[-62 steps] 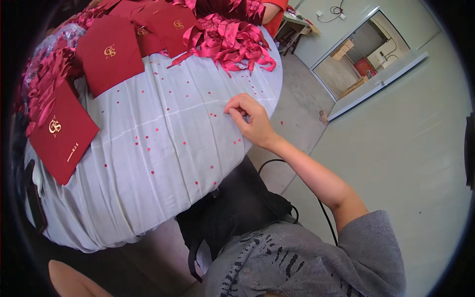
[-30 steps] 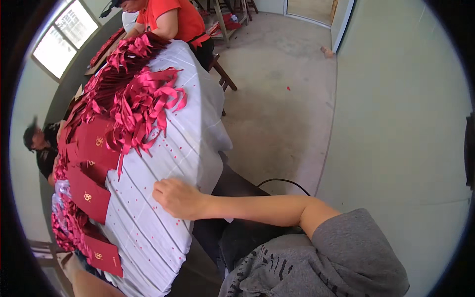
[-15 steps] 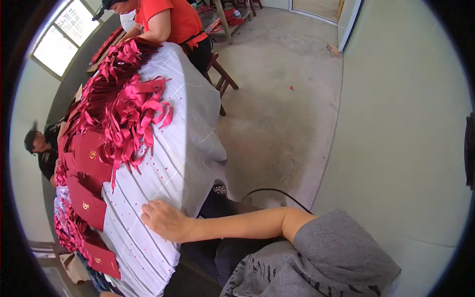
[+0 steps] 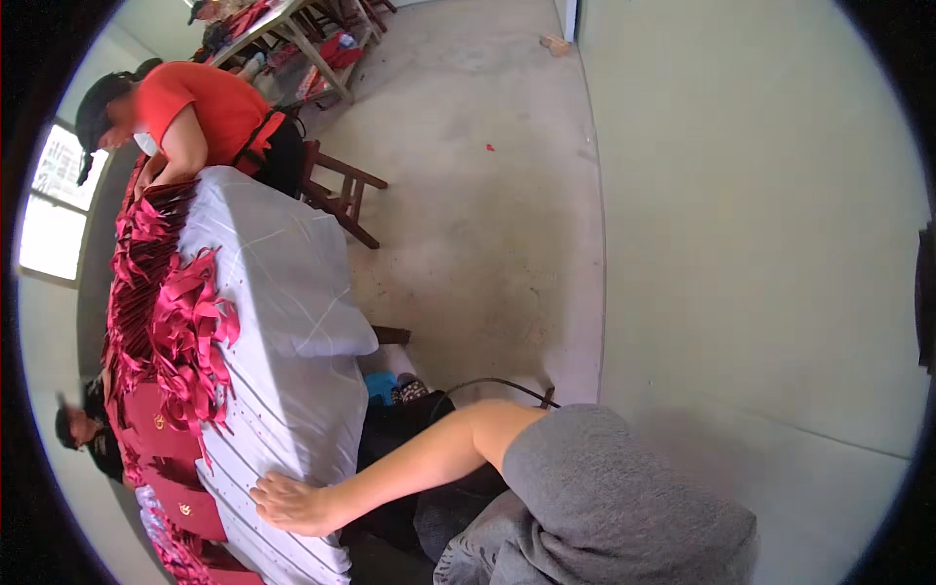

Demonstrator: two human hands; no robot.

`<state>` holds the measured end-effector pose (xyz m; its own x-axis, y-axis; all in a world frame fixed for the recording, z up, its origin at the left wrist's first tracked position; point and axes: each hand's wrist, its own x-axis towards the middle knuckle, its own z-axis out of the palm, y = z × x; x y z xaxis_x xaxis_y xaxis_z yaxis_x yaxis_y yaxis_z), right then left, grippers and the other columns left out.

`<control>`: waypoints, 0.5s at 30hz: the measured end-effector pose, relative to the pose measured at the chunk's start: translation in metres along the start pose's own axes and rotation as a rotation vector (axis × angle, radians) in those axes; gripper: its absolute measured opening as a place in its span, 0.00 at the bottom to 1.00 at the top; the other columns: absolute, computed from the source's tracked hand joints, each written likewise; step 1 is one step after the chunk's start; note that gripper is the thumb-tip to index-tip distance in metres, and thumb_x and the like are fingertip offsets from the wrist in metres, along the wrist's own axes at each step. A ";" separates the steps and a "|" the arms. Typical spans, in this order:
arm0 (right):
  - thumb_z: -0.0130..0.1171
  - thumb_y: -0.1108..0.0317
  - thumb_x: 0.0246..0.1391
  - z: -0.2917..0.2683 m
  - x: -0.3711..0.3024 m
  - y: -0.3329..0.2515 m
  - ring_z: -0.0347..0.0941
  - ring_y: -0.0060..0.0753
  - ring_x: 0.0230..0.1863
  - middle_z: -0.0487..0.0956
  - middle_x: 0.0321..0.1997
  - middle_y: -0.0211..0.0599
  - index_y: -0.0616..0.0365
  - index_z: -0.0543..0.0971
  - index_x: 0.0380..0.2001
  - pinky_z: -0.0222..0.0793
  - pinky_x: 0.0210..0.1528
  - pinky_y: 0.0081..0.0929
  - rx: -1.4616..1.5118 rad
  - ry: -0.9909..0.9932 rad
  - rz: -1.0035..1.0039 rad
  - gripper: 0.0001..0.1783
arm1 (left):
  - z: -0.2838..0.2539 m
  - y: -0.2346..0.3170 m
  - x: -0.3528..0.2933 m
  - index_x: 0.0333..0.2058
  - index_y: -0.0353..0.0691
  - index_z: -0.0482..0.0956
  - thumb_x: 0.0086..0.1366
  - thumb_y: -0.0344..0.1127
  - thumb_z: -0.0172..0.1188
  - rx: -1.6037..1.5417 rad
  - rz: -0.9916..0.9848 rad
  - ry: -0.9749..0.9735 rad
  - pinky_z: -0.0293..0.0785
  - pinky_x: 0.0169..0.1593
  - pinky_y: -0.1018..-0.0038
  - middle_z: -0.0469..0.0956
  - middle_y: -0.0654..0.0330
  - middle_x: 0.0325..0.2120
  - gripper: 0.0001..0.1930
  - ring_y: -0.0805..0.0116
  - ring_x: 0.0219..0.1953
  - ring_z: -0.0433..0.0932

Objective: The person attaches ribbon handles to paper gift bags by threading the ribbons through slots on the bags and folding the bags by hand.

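My right hand (image 4: 292,504) rests palm down on the white tablecloth (image 4: 283,409), its fingers slightly bent and a little apart, with nothing visible in them. The forearm reaches to it from a grey sleeve at the lower right. My left hand is out of view. Beyond the right hand, to its left, lie dark red paper bags (image 4: 200,509) with small gold prints. Farther up the table a loose heap of shiny red ribbons (image 4: 190,336) spreads beside a long row of tightly packed red bags (image 4: 132,292).
A person in a red shirt (image 4: 214,112) bends over the table's far end beside a wooden stool (image 4: 341,190). Another person in a dark cap (image 4: 73,426) is across the table. A wooden worktable (image 4: 302,44) stands behind. A pale wall (image 4: 741,224) rises on the right.
The view has swung, so the table now sits lower and farther left and more of the person in red shows. My right hand stays on the cloth, its fingers a little more spread.
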<state>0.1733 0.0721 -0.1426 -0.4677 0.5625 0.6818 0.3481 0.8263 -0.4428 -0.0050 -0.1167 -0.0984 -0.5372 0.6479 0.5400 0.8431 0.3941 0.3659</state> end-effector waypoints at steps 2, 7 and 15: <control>0.54 0.65 0.36 0.001 0.011 -0.008 0.64 0.37 0.40 0.69 0.34 0.42 0.64 0.74 0.24 0.55 0.42 0.32 0.063 -0.073 -0.057 0.12 | -0.003 0.009 -0.003 0.46 0.37 0.76 0.68 0.44 0.47 0.070 -0.112 0.073 0.67 0.52 0.66 0.75 0.51 0.44 0.18 0.58 0.47 0.73; 0.57 0.67 0.25 0.005 0.038 0.019 0.77 0.47 0.31 0.78 0.23 0.52 0.62 0.79 0.14 0.72 0.30 0.42 0.330 -0.433 -0.118 0.09 | 0.007 0.016 -0.005 0.50 0.41 0.74 0.68 0.43 0.50 -0.091 -0.072 0.104 0.67 0.52 0.65 0.73 0.52 0.48 0.17 0.57 0.47 0.73; 0.58 0.67 0.37 -0.042 0.110 0.000 0.77 0.43 0.40 0.81 0.35 0.48 0.63 0.81 0.30 0.73 0.39 0.41 0.260 -0.640 -0.390 0.14 | 0.014 -0.013 -0.001 0.45 0.36 0.76 0.68 0.42 0.50 -0.123 -0.181 0.202 0.54 0.19 0.83 0.77 0.64 0.32 0.16 0.82 0.19 0.60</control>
<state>0.1562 0.1325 -0.0426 -0.9208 0.0735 0.3831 -0.1011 0.9036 -0.4162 -0.0152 -0.1133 -0.1146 -0.6833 0.4264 0.5927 0.7301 0.4016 0.5528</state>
